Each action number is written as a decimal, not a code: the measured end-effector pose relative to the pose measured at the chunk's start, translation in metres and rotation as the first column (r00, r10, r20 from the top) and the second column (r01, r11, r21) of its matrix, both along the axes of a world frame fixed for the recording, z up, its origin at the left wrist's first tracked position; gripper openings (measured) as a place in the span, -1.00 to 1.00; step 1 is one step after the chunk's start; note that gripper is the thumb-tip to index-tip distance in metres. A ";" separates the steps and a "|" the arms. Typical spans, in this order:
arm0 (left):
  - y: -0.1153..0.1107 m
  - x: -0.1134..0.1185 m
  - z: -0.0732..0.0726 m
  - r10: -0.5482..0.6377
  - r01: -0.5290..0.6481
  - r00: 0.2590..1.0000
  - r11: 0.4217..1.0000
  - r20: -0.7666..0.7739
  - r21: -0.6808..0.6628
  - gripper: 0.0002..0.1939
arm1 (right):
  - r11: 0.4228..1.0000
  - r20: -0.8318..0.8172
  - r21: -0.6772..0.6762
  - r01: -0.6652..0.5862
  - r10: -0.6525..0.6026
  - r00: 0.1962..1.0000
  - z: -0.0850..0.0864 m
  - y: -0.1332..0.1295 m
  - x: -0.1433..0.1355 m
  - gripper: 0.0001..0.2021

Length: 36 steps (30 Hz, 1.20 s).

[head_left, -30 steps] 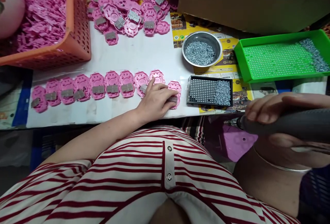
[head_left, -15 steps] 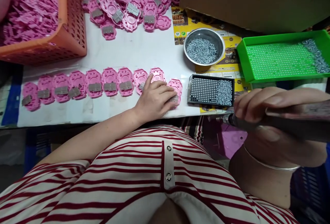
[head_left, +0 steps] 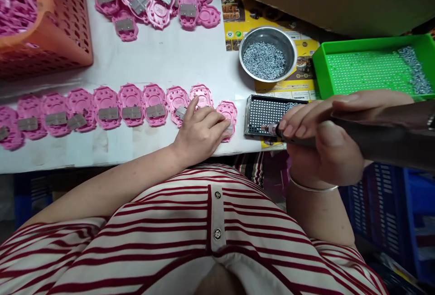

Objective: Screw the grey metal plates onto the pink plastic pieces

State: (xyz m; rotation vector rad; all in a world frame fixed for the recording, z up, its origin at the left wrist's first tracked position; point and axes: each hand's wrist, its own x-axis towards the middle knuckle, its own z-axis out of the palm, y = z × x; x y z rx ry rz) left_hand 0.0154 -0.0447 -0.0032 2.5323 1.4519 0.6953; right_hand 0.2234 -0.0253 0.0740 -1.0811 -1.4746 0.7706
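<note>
Pink casing [head_left: 227,113] w/ grey plate [head_left: 229,130]: lying at R end of row, nr front of white board [head_left: 176,55]. Vs. 0.5 s ago: R hand [head_left: 326,150] + driver [head_left: 384,132] are now reaching further L; driver tip [head_left: 272,128] is pointing over near side of black tray [head_left: 247,116], where earlier it was hanging off tray's near R corner. Can't tell if tip is touching. L hand [head_left: 200,127] is keeping its place at casing; row + basket are now showing further L in view.

Casing rel. to L hand: sitting just R of it, under fingertips. L hand: outer finger splaying onto next casing [head_left: 201,95], other fingers bending close tog.; can't tell if pinching, grip hidden. R hand: wrapping round driver.

In way: L hand is partly covering casings; R hand is covering R end of tray.

Around: row of casings [head_left: 108,104] is running L. Behind black tray, steel bowl [head_left: 290,52] is holding small metal pcs [head_left: 264,60]; green tray [head_left: 319,70] is standing to R, w/ more pcs at its R end. Orange basket [head_left: 68,36] w/ pink pcs [head_left: 15,0] is standing far L. At back: casing pile [head_left: 159,9] is lying L of ctr, brown box [head_left: 322,5] standing R.
</note>
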 end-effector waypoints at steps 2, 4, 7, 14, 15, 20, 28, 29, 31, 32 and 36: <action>0.000 0.000 -0.002 0.016 -0.015 1.000 0.999 -0.006 0.028 -0.74 | 0.998 -0.043 0.041 -0.055 0.057 0.997 -0.010 0.003 0.001 -0.72; 0.000 0.000 -0.003 0.020 -0.019 1.000 0.997 -0.012 0.078 -0.76 | 0.988 -0.119 0.124 -0.091 0.106 0.987 -0.019 0.009 0.001 -0.74; 0.001 0.001 -0.004 0.014 -0.010 0.999 0.991 -0.029 0.134 -0.77 | 0.975 -0.268 0.193 -0.110 0.160 0.950 -0.029 0.017 -0.001 -0.75; 0.000 0.001 -0.003 0.039 -0.031 0.998 0.987 -0.048 0.158 -0.78 | 0.978 -0.283 0.159 -0.134 0.175 0.943 -0.037 0.022 -0.005 -0.72; 0.000 0.001 -0.002 0.042 -0.034 0.998 0.987 -0.049 0.156 -0.77 | 0.980 -0.271 0.148 -0.131 0.167 0.948 -0.038 0.022 -0.005 -0.71; -0.001 0.001 0.000 0.036 -0.024 0.996 0.990 -0.087 0.141 -0.79 | 0.974 -0.275 0.148 -0.172 0.207 0.939 -0.037 0.021 -0.005 -0.75; 0.001 0.002 0.004 0.039 -0.034 0.997 0.996 -0.073 0.077 -0.79 | 0.972 -0.233 0.213 -0.099 0.149 0.961 -0.031 0.014 -0.003 -0.75; 0.001 0.002 0.005 0.042 -0.037 0.997 0.997 -0.070 0.070 -0.79 | 0.968 -0.229 0.238 -0.085 0.141 0.963 -0.027 0.012 -0.003 -0.73; 0.002 0.004 0.005 0.046 -0.043 0.997 0.998 -0.062 0.050 -0.79 | 0.952 -0.228 0.292 -0.096 0.166 0.959 -0.018 0.009 -0.007 -0.73; 0.002 0.004 0.006 0.046 -0.044 0.997 0.998 -0.057 0.039 -0.79 | 0.949 -0.230 0.293 -0.119 0.190 0.954 -0.013 0.007 -0.010 -0.73; 0.003 0.007 0.007 0.048 -0.048 0.998 0.999 -0.032 0.003 -0.79 | 0.960 -0.214 0.223 -0.171 0.219 0.952 -0.003 0.003 -0.022 -0.92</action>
